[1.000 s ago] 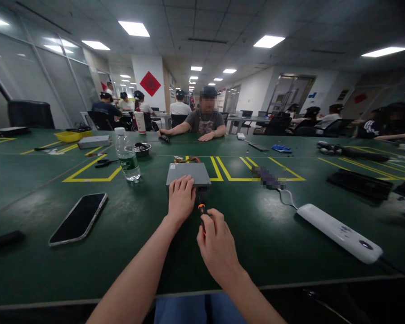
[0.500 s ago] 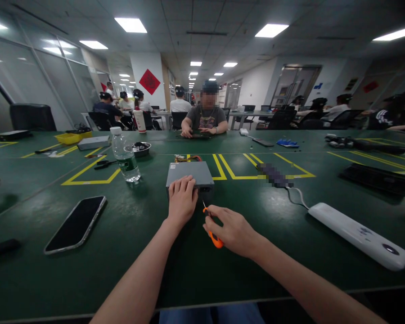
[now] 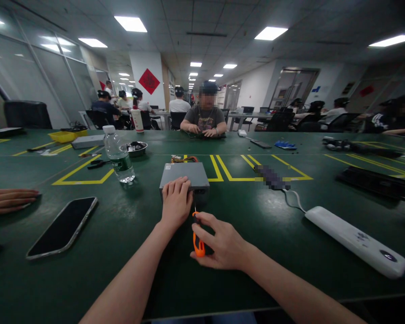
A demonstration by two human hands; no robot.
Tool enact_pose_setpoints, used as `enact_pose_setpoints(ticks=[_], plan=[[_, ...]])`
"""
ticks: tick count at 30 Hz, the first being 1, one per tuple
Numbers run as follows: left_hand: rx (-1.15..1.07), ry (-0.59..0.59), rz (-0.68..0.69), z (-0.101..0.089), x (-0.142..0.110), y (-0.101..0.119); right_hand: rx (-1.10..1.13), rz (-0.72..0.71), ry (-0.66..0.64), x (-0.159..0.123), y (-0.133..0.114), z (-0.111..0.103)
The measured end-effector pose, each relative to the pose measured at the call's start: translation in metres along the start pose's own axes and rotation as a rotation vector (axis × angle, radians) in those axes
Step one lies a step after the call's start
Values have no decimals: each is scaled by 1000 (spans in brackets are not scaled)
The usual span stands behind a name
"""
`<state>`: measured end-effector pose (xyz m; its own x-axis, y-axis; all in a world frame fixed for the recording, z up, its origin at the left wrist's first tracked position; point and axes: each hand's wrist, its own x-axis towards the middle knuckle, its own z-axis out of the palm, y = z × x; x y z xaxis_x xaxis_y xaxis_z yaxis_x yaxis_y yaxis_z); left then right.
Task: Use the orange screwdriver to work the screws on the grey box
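A grey metal computer power supply point(image 3: 185, 173) sits on the green table in front of me, with a bundle of coloured wires point(image 3: 184, 159) at its back. My left hand point(image 3: 176, 198) lies over its near left edge, fingers on the top and thumb down by the front face, gripping it. My right hand point(image 3: 219, 240) holds an orange and black screwdriver point(image 3: 199, 243) between thumb and fingers. The thin shaft points away from me at the front face, below the socket. Whether the tip touches a screw is too small to tell.
A phone point(image 3: 64, 227) and a water bottle point(image 3: 119, 157) stand to the left, near another person's hand point(image 3: 11, 200). A metal bowl point(image 3: 134, 149) is behind the bottle. On the right lie a white power strip point(image 3: 354, 240) and a black part point(image 3: 373, 182). A person point(image 3: 205, 119) sits opposite.
My right hand has brought the screwdriver in line with the power supply's front, its handle swinging left. My left hand keeps its hold. Another person's hand has come further in at the left.
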<state>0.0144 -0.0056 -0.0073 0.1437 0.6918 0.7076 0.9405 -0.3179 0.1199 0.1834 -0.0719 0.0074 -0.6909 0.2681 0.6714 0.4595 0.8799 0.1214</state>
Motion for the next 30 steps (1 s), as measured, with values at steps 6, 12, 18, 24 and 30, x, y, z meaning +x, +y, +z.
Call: enact_pose_setpoints(ticks=[6,12,18,24,30], plan=[[-10,3,-8,-1,0,-1,72,-15,74,3,1,-5],[-14,1,-22,0,0,1,295,74,185,-2,2,-5],[-3,3,-22,-1,0,1,103,16,140,-7,10,-13],[0,-22,-26,-1,1,1,-25,5,214,-7,15,-10],[8,-29,-14,-1,0,-1,-123,-102,114,-4,5,-3]])
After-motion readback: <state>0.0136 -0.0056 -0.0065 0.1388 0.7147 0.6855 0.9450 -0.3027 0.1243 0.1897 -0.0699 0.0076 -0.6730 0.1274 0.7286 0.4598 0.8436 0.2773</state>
